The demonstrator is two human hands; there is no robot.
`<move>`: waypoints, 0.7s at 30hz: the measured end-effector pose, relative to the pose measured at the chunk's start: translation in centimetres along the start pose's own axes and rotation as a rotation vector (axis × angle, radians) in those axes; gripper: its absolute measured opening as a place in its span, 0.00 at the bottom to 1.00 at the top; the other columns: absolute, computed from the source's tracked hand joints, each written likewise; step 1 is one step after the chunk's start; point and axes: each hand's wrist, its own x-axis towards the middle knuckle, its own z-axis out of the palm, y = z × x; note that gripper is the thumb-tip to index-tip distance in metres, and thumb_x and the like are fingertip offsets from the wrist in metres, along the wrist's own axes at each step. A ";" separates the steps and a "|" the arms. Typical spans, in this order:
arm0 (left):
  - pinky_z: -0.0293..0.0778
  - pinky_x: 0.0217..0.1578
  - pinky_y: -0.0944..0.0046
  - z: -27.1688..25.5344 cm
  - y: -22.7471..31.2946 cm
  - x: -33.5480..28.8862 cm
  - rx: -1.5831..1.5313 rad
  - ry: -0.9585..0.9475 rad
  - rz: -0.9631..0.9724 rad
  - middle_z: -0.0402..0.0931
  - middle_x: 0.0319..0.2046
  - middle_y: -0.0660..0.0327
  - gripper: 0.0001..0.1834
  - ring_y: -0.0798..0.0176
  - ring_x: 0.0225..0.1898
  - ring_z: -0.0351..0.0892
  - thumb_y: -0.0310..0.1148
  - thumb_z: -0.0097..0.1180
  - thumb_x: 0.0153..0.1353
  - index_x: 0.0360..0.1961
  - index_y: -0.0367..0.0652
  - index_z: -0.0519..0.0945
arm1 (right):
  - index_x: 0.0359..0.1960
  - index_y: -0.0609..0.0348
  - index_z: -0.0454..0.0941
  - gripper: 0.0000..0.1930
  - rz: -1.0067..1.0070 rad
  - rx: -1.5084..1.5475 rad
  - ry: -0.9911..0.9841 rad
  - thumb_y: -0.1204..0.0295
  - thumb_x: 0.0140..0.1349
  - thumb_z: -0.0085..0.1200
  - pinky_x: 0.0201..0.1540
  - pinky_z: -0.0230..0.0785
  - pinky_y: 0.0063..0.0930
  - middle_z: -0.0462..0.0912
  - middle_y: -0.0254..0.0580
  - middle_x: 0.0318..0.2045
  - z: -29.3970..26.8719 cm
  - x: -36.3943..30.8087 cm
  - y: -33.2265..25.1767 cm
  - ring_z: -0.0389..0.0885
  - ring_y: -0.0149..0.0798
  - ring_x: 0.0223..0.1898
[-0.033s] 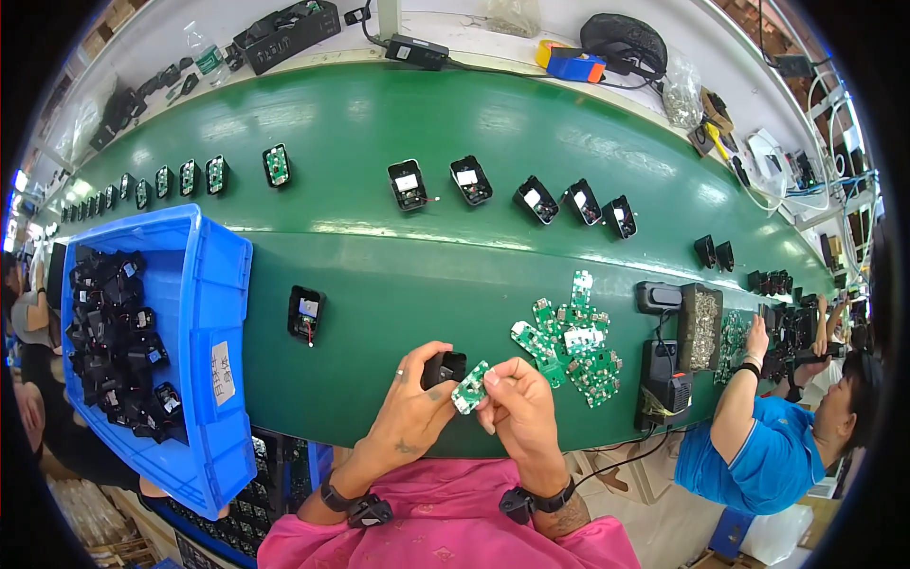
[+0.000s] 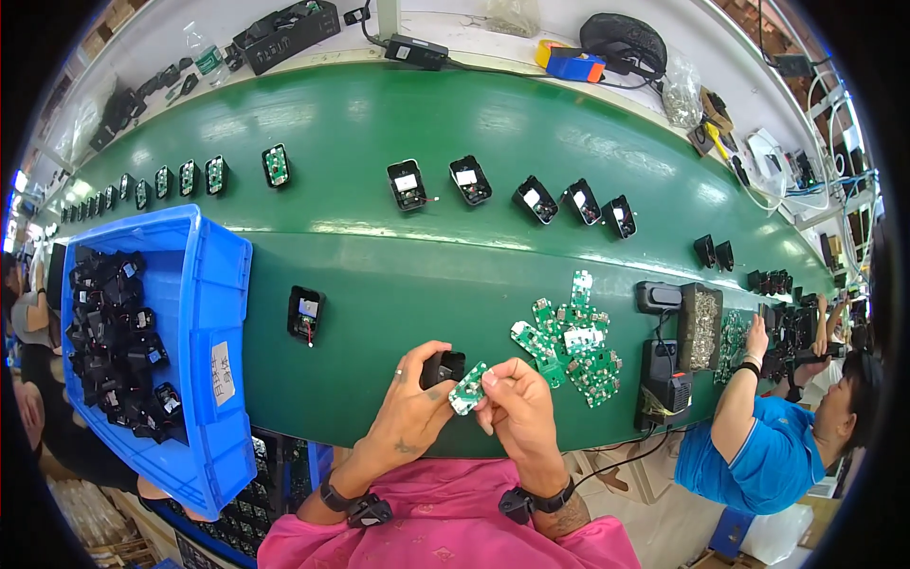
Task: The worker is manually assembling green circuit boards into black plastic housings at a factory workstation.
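Green workbench (image 2: 408, 275) and circuit boards (image 2: 595, 376) mark a workshop.

The left hand (image 2: 409, 414) holds a black casing (image 2: 441, 367) while the right hand (image 2: 521, 408) pinches a green circuit board (image 2: 467, 390).

Glossy green workbench (image 2: 379, 114), white shelf (image 2: 493, 45) behind, pale floor (image 2: 654, 522) below.

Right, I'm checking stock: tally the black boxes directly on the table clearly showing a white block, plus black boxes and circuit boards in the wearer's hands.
Black boxes on table clearly showing a white block: 6
Black box in left hand: 1
Circuit board in right hand: 1
Total: 8
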 end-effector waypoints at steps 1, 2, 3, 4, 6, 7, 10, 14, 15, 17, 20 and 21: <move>0.66 0.59 0.47 0.1 -0.2 -0.1 0.001 -0.002 0.000 0.63 0.60 0.44 0.08 0.37 0.59 0.66 0.25 0.58 0.61 0.42 0.40 0.80 | 0.38 0.62 0.70 0.05 0.000 0.002 0.001 0.76 0.69 0.53 0.16 0.66 0.23 0.82 0.44 0.24 0.1 0.0 0.2 0.77 0.32 0.17; 0.68 0.57 0.50 0.4 -0.6 -0.1 0.015 0.011 0.004 0.64 0.60 0.45 0.11 0.41 0.60 0.68 0.25 0.58 0.60 0.45 0.39 0.80 | 0.38 0.62 0.70 0.05 -0.002 -0.037 0.021 0.75 0.69 0.54 0.16 0.66 0.23 0.82 0.44 0.24 0.2 -0.1 0.4 0.77 0.31 0.17; 0.71 0.55 0.54 0.3 -0.7 -0.3 0.024 0.029 0.011 0.66 0.60 0.45 0.14 0.46 0.60 0.70 0.25 0.58 0.59 0.47 0.39 0.80 | 0.38 0.61 0.71 0.06 -0.006 -0.082 0.042 0.75 0.69 0.55 0.16 0.66 0.22 0.82 0.43 0.23 0.5 -0.2 0.5 0.77 0.31 0.17; 0.71 0.55 0.54 0.1 -0.5 -0.3 0.020 0.030 0.013 0.66 0.60 0.45 0.14 0.46 0.60 0.70 0.25 0.58 0.59 0.47 0.39 0.80 | 0.38 0.61 0.71 0.06 -0.007 -0.086 0.044 0.75 0.69 0.55 0.16 0.66 0.22 0.82 0.43 0.23 0.8 -0.3 0.8 0.77 0.31 0.17; 0.75 0.53 0.57 0.1 0.1 0.1 -0.199 0.111 -0.110 0.70 0.58 0.49 0.21 0.54 0.56 0.75 0.26 0.69 0.52 0.49 0.37 0.79 | 0.37 0.61 0.71 0.07 -0.035 -0.145 0.048 0.74 0.68 0.56 0.16 0.66 0.21 0.82 0.43 0.23 0.5 -0.4 1.2 0.77 0.30 0.17; 0.75 0.53 0.57 0.3 0.1 0.3 -0.199 0.109 -0.108 0.70 0.58 0.49 0.21 0.54 0.56 0.75 0.26 0.69 0.52 0.49 0.37 0.79 | 0.37 0.61 0.71 0.07 -0.038 -0.144 0.050 0.74 0.68 0.56 0.16 0.66 0.21 0.82 0.43 0.23 0.2 -0.3 1.3 0.77 0.30 0.17; 0.79 0.50 0.61 0.7 -0.5 0.1 -0.513 0.243 -0.223 0.73 0.56 0.52 0.37 0.61 0.51 0.78 0.26 0.79 0.42 0.55 0.36 0.75 | 0.37 0.61 0.70 0.06 -0.019 -0.118 0.050 0.74 0.69 0.55 0.17 0.67 0.21 0.82 0.43 0.22 -0.2 -0.1 1.5 0.77 0.29 0.17; 0.82 0.46 0.64 0.8 -1.5 -0.6 -0.618 0.141 -0.296 0.73 0.56 0.53 0.46 0.65 0.48 0.79 0.24 0.79 0.40 0.62 0.36 0.68 | 0.36 0.62 0.70 0.07 -0.044 -0.239 0.058 0.74 0.68 0.57 0.18 0.66 0.19 0.81 0.40 0.22 0.5 -0.3 1.3 0.76 0.26 0.18; 0.83 0.43 0.66 0.9 -1.3 -0.6 -0.762 0.160 -0.374 0.73 0.56 0.53 0.44 0.65 0.48 0.79 0.22 0.77 0.45 0.64 0.36 0.66 | 0.35 0.62 0.70 0.08 -0.057 -0.258 0.074 0.74 0.67 0.59 0.19 0.66 0.16 0.81 0.39 0.22 0.6 -0.3 1.3 0.76 0.23 0.19; 0.83 0.41 0.68 0.7 -0.6 -0.3 -0.788 0.120 -0.411 0.73 0.56 0.53 0.40 0.65 0.46 0.80 0.21 0.72 0.49 0.63 0.36 0.67 | 0.35 0.62 0.70 0.09 -0.098 -0.296 0.100 0.74 0.67 0.59 0.20 0.66 0.16 0.81 0.38 0.22 0.8 -0.2 1.5 0.75 0.22 0.19; 0.77 0.32 0.74 1.1 0.1 -0.1 -0.846 0.115 -0.344 0.75 0.50 0.58 0.32 0.74 0.34 0.78 0.18 0.59 0.60 0.66 0.41 0.66 | 0.35 0.62 0.70 0.09 -0.155 -0.376 0.122 0.75 0.66 0.60 0.21 0.66 0.15 0.81 0.36 0.23 1.0 -0.2 1.5 0.75 0.21 0.20; 0.74 0.29 0.75 1.0 -0.2 -0.4 -0.839 0.077 -0.358 0.75 0.50 0.58 0.32 0.74 0.34 0.76 0.19 0.55 0.62 0.68 0.41 0.64 | 0.35 0.62 0.70 0.09 -0.172 -0.417 0.121 0.75 0.66 0.60 0.21 0.66 0.16 0.81 0.36 0.23 1.0 -0.2 1.5 0.75 0.20 0.21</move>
